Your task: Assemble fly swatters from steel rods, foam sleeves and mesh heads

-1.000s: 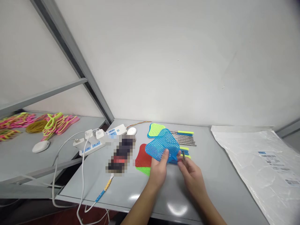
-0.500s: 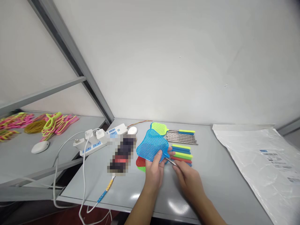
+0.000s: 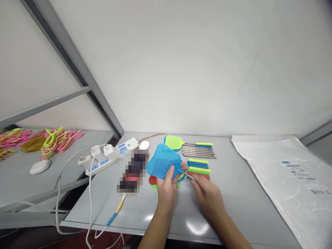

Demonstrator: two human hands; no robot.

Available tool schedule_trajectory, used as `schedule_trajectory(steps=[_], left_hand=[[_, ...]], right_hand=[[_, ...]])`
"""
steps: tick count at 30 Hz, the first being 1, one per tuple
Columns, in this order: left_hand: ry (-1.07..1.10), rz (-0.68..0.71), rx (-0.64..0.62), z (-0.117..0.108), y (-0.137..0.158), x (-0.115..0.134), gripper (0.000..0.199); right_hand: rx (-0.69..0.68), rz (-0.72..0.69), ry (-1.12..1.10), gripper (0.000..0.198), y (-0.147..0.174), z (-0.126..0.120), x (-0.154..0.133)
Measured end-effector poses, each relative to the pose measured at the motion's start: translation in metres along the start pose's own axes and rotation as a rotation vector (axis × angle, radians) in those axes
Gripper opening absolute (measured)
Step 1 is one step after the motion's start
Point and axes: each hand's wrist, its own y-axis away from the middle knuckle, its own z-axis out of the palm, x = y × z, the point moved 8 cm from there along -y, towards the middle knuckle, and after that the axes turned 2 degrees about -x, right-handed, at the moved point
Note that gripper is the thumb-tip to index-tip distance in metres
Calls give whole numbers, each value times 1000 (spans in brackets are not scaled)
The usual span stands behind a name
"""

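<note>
My left hand (image 3: 167, 188) pinches a blue fly swatter head (image 3: 164, 162) near its neck, thumb on top. My right hand (image 3: 207, 192) is closed on a metal rod (image 3: 188, 176) whose tip meets the neck of that head; how deep it sits I cannot tell. Beneath my left hand lie more swatter heads, among them a red one (image 3: 152, 180) and a green one. Behind them rests a yellow-green swatter (image 3: 173, 142) over a blue one. To its right lie several bare metal rods (image 3: 198, 152), and nearer to me several coloured handles (image 3: 198, 165).
A pixelated phone-like object (image 3: 133, 173) with a cable lies left of my hands, near a white power strip (image 3: 127, 146) and a round white disc (image 3: 144, 145). A white plastic mailer (image 3: 275, 173) covers the table's right side. Coloured hangers (image 3: 59, 140) lie on the left table.
The view has shifted slightly, so the scene sits a little further left. Both hands keep their hold, with the swatter head and the rod still meeting at the neck.
</note>
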Motion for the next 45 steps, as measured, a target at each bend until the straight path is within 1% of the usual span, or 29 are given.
schedule_trajectory(steps=[4, 6, 8, 13, 18, 22, 25, 28, 31, 33, 35, 37, 41, 45], left_hand=[[-121, 5, -37, 0, 3, -5, 26], [-219, 32, -60, 1, 4, -6, 26], [-254, 72, -52, 0, 5, -4, 27], [-153, 97, 41, -8, 1, -1, 24], [-81, 145, 149, -14, 0, 6, 26], [-117, 147, 163, -16, 0, 5, 24], [-209, 133, 146, -19, 0, 0, 24], [-268, 147, 94, -18, 0, -2, 23], [-224, 138, 33, -12, 0, -3, 21], [-152, 87, 8, -7, 0, -6, 21], [-90, 29, 10, -4, 0, -9, 24], [-83, -12, 21, -2, 1, -12, 28], [-207, -26, -35, -1, 1, -16, 33], [-361, 61, -85, -2, 1, -13, 32]], right_hand=[[-29, -30, 11, 29, 0, 3, -2], [-33, -46, 12, 28, 0, 4, -4], [-28, -50, 9, 28, 0, 4, -5], [10, -36, 13, 28, 0, 1, -4], [17, -33, 6, 28, 0, -1, -6], [40, -51, -2, 29, 0, -3, -6], [43, -71, 0, 28, 0, -3, -6], [45, -74, 2, 27, 0, -4, -5], [43, -80, -6, 27, 0, -4, -5], [52, -87, -5, 27, 0, -4, -6], [68, -97, -11, 26, 0, -5, -7], [77, -97, -28, 26, 0, -5, -7], [97, -89, -60, 27, 0, -9, -5], [116, -104, -66, 29, -1, -13, -6]])
